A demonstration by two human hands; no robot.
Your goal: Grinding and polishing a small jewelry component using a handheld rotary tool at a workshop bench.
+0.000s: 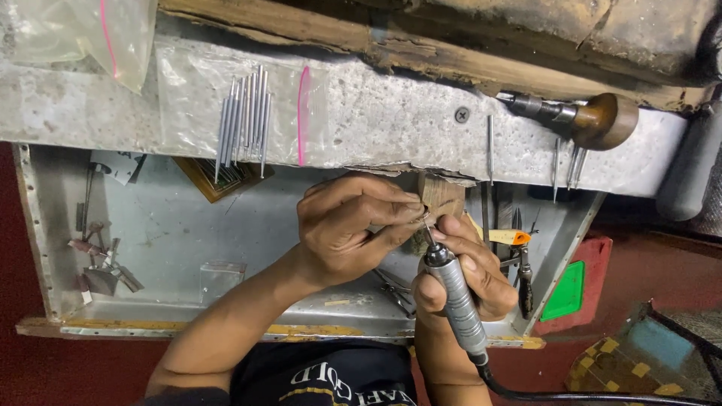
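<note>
Hands at a jeweller's surface (391,113), above a metal tray (173,225). Left hand (350,229) pinches a tiny, barely visible piece against a wooden peg (440,195). Right hand (466,278) is clamped on a handpiece (455,297), long axis near upright, tip pointing up and slightly left at the piece, cord trailing down. Grinding seems underway; next calls for steady, light pressure.

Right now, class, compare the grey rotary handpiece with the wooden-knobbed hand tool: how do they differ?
The rotary handpiece is gripped by the right hand; the wooden-knobbed tool lies untouched on the bench top. The handpiece is slim, grey and trails a black cable; the knobbed tool has a round brown handle and no cable. Both end in thin metal tips.
</note>
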